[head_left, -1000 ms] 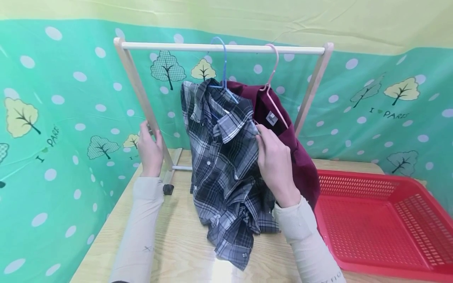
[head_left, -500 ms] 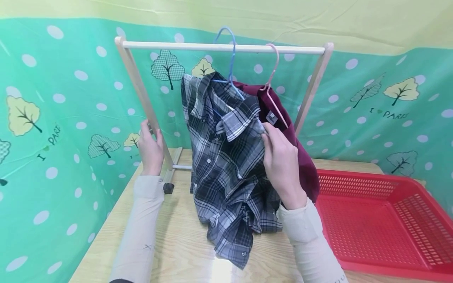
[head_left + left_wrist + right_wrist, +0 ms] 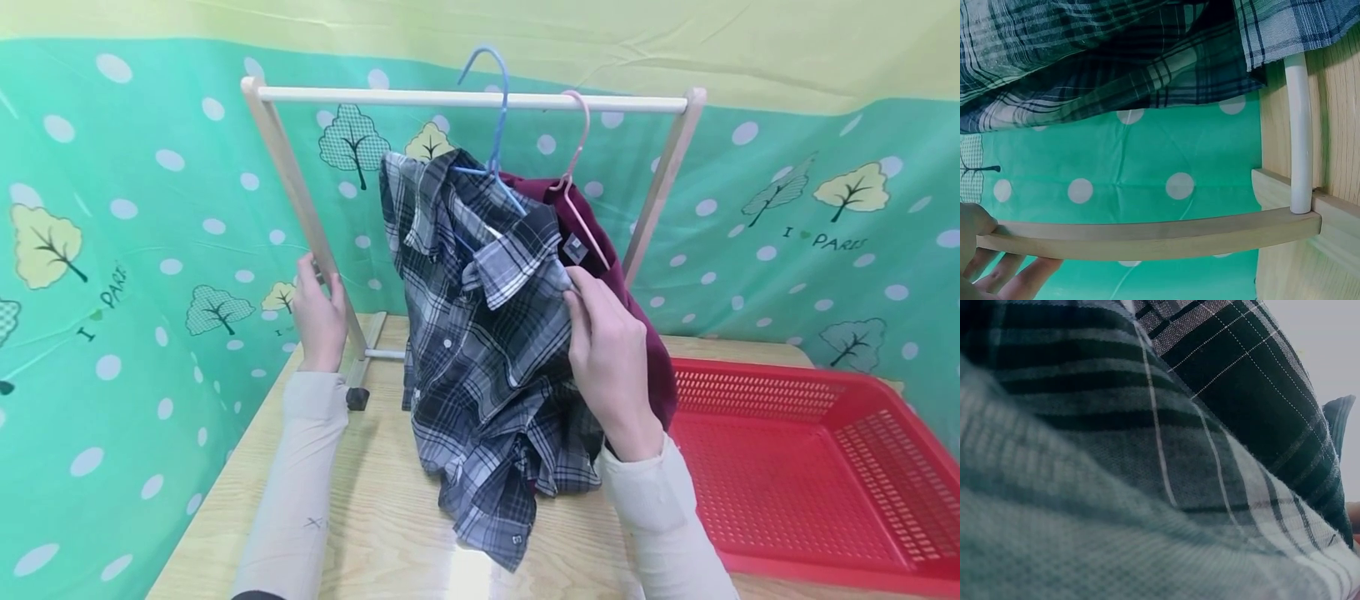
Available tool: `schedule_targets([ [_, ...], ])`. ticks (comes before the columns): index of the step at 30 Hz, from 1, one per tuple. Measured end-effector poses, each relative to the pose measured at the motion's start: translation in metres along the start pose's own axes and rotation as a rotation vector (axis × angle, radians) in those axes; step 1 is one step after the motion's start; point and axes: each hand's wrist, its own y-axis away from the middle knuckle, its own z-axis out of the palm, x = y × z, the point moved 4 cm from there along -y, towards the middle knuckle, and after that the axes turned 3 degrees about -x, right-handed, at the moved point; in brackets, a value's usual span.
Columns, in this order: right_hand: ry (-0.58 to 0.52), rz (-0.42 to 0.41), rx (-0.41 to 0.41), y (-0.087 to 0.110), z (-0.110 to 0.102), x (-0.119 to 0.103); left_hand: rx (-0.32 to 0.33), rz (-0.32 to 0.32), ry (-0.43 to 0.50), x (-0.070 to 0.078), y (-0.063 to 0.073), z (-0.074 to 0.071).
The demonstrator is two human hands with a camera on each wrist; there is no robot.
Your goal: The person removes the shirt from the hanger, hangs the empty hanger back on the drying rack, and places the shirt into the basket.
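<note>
My right hand (image 3: 611,358) pinches the shoulder of a grey-and-black plaid shirt (image 3: 457,367) between thumb and fingers. A blue clothes hanger (image 3: 498,137) sits inside its collar, with the hook's tip just above the rail (image 3: 375,97) of a small wooden clothes rack. The hook's stem passes in front of that rail. Thumb and fingers of my left hand (image 3: 321,321) grip the rack's left post (image 3: 292,179); the left wrist view shows them round the same post (image 3: 1147,239). Plaid cloth (image 3: 1116,406) and a pale sleeve (image 3: 1054,519) fill most of the right wrist view.
Behind the plaid shirt, a maroon shirt (image 3: 651,367) hangs from the rail on a pink hanger (image 3: 577,158). A red plastic basket (image 3: 787,483) stands on the table's right side. A green patterned cloth (image 3: 150,250) forms the backdrop.
My right hand has shifted right, bringing the plaid shirt's shoulder along. The blue hanger has moved right and up, its hook tip rising from behind the rail to above it. My left hand stays put.
</note>
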Motion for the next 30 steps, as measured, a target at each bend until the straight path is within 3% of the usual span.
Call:
schedule_targets([
  [20, -0.012, -0.046, 0.007, 0.015, -0.009, -0.005, 0.007, -0.003, -0.013, 0.0, 0.0, 0.0],
  [30, -0.025, -0.038, -0.043, 0.022, -0.011, -0.001, 0.006, 0.001, -0.009, 0.0, 0.001, -0.002],
])
